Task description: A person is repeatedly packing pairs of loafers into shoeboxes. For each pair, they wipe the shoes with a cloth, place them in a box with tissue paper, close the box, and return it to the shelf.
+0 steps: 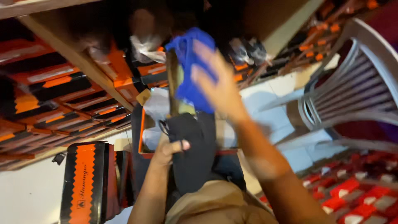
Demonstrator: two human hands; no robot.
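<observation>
A store room w/ a white floor (25, 195), wood shelves (78, 62) and stacks of orange and black boxes (45, 95) all round.

Nearest: the person's knee in tan cloth (215, 203), low in the middle. Just above it the left hand (172, 149) is shut tight on the black shoe (192, 145), thumb on top, holding it up over the lap. The shoe stands on end, its brown sole edge (173, 83) pointing up.

The right hand (219, 89) is blurry. Fingers look spread and half open, pressing a blue cloth (190, 66) on the top part of the shoe. Can't tell if the fingers pinch the cloth or just push it.

Right behind the shoe lies 1 open box (145, 128) w/ white paper inside. To the left, 1 tall orange and black box (85, 182) stands on the floor, close to the left arm.

On the right, 1 grey plastic chair (356, 91), near the right arm. Low right corner: lots of small red and white packs (352, 195), too blurry to count.

Far back: many boxes on the shelves, too many to count, and a few shiny plastic bags (145, 45) up top.
</observation>
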